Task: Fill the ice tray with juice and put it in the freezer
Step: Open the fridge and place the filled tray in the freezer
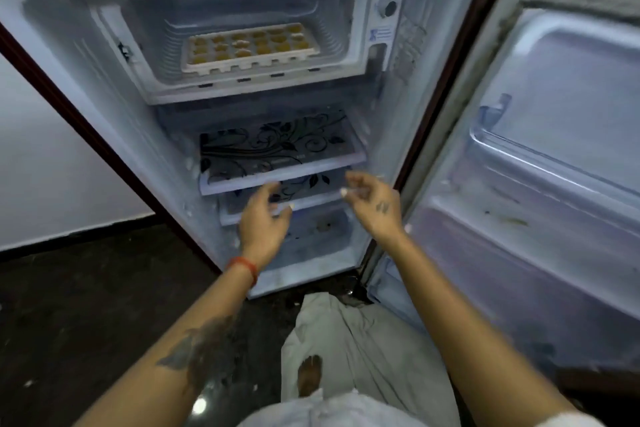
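A white ice tray (250,49) with several cells of orange juice lies flat on the floor of the freezer compartment (256,87) at the top of the open fridge. Below it, in front of the glass shelves, both hands hang in the air and hold nothing. My left hand (265,218) has its fingers spread and slightly curled. My right hand (372,203) is to its right, fingers loosely bent and apart. Both hands are well below the tray and touch nothing.
Two glass shelves with a black floral print (277,146) sit under the freezer. The fridge door (540,149) stands wide open on the right with bare door racks. A thermostat knob (388,7) is right of the freezer. My knee (311,374) and dark floor are below.
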